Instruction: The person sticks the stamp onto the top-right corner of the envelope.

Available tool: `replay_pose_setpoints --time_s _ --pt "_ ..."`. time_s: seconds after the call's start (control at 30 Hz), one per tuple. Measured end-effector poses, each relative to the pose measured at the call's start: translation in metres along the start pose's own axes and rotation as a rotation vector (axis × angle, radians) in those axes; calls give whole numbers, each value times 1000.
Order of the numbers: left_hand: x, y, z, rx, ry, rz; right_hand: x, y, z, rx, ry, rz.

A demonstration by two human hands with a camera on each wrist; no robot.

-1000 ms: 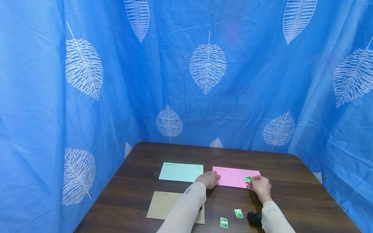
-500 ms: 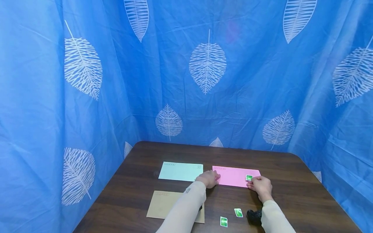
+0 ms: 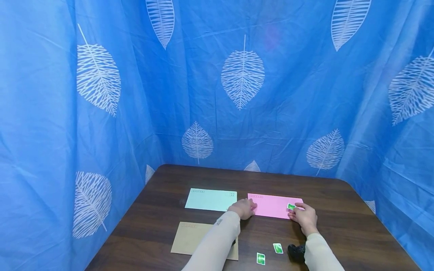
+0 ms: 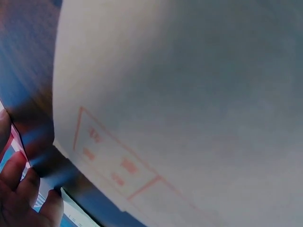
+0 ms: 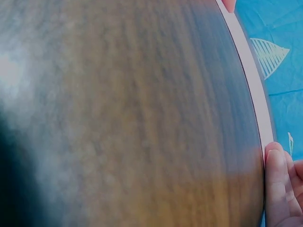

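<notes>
My right hand pinches a small green stamp with a white border at the right end of a pink envelope. Whether the stamp touches the paper I cannot tell. On the envelope's left end rests my left hand, its fingertips on the pink paper. In the right wrist view, fingers of the right hand show beside the envelope's thin pale edge. The left wrist view catches fingers of the left hand at lower left. Two more green stamps lie on the table nearer the person.
A mint envelope lies left of the pink one. Closer in, a tan envelope is partly under the left forearm. A black object is by the right sleeve. Blue leaf-print curtains surround the dark wooden table.
The held stamp has shifted slightly right and now looks more tilted, and the right hand's fingers have changed position a little. The left hand stays at the pink envelope's left end.
</notes>
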State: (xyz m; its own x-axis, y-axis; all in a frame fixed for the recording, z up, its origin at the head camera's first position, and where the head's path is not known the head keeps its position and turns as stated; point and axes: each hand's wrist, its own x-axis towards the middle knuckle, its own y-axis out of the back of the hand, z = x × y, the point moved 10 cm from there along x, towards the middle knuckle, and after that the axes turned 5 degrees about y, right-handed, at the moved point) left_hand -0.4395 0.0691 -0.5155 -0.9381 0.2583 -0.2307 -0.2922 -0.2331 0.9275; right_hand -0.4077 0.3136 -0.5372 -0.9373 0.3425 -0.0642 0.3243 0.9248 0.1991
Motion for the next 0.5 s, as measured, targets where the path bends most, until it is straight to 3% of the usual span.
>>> replay_pose_setpoints --time_s 0.5 --pt "-2 0 0 10 -8 -1 0 1 -7 -10 11 10"
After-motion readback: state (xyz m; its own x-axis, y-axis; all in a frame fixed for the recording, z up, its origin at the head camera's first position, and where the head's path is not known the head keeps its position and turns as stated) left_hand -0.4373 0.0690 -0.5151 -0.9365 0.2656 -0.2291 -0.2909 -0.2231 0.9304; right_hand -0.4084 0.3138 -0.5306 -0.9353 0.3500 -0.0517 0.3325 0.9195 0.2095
